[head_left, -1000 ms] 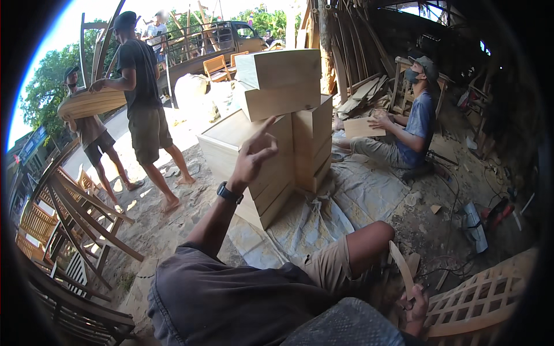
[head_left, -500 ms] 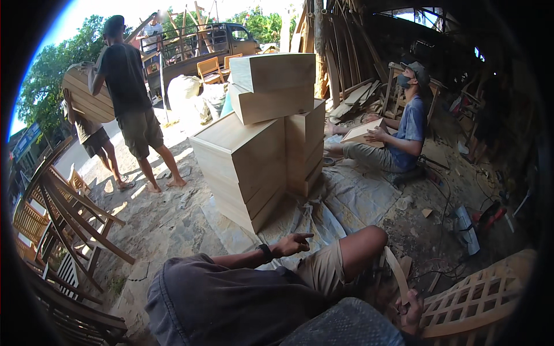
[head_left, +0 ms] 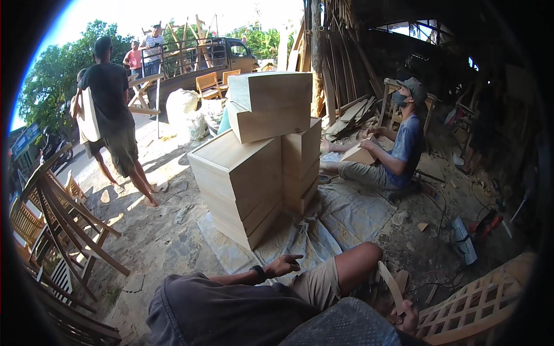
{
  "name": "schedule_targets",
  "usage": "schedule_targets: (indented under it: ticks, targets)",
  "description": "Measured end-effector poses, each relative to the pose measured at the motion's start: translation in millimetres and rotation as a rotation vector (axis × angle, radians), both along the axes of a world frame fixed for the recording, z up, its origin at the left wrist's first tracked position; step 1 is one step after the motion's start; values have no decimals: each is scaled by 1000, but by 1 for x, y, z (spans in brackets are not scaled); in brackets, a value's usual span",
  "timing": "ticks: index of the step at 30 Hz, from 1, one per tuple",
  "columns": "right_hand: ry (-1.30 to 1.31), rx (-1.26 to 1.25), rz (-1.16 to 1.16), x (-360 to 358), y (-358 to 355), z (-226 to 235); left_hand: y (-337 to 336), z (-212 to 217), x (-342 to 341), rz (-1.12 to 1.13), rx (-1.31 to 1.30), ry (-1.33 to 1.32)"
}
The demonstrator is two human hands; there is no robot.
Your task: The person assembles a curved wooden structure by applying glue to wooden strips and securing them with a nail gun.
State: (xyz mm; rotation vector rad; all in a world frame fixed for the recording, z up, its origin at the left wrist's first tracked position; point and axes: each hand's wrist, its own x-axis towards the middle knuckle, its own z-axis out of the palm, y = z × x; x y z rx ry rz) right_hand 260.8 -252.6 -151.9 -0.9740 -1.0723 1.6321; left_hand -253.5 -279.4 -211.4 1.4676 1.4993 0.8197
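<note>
My left hand [head_left: 282, 265], with a dark watch on its wrist, hovers by my bent knee. Its index finger is stretched out, and nothing shows in it. At lower right my right hand [head_left: 406, 318] is closed around the lower end of a curved wooden slat [head_left: 392, 288], which stands tilted upward beside my knee. Right next to that hand lies a wooden lattice panel [head_left: 470, 311] with a curved frame. Ahead of me, stacked pale wooden boxes [head_left: 234, 179] stand on a plastic sheet [head_left: 352, 222], out of reach of both hands.
A seated co-worker [head_left: 407, 144] in a mask and cap holds a wooden piece. Two people [head_left: 107, 109] carry a wooden panel at left. Wooden chairs [head_left: 57, 225] line the left edge. Tools and cables [head_left: 461, 239] lie at right. A truck [head_left: 231, 55] is parked behind.
The two people at left have moved farther off with the panel, which now shows edge-on. The seated co-worker's head and wooden piece have tilted down. My hands keep nearly the same pose.
</note>
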Motion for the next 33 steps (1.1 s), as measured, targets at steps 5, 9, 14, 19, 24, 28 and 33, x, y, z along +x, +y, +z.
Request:
schedule_targets:
  ticks: [5,9,14,19,24,28,33]
  targets:
    - [-24,-9,47,1,2,3,4,-10,-4,49,16,-30]
    - [-79,17,-21,-1,-3,12,7,-9,-2,6,17,11]
    - [-38,23,-60,2,0,6,4,7,6,20,-32,-16]
    - [-2,2,-28,1,-3,6,-1,-23,-9,6,98,28]
    - [10,15,-50,15,-10,6,17,-17,4,-22,55,-9]
    - [-22,-22,-89,-6,0,7,-4,-21,-10,68,26,-16]
    - [9,-15,-43,10,-5,2,7,-11,0,-10,31,11]
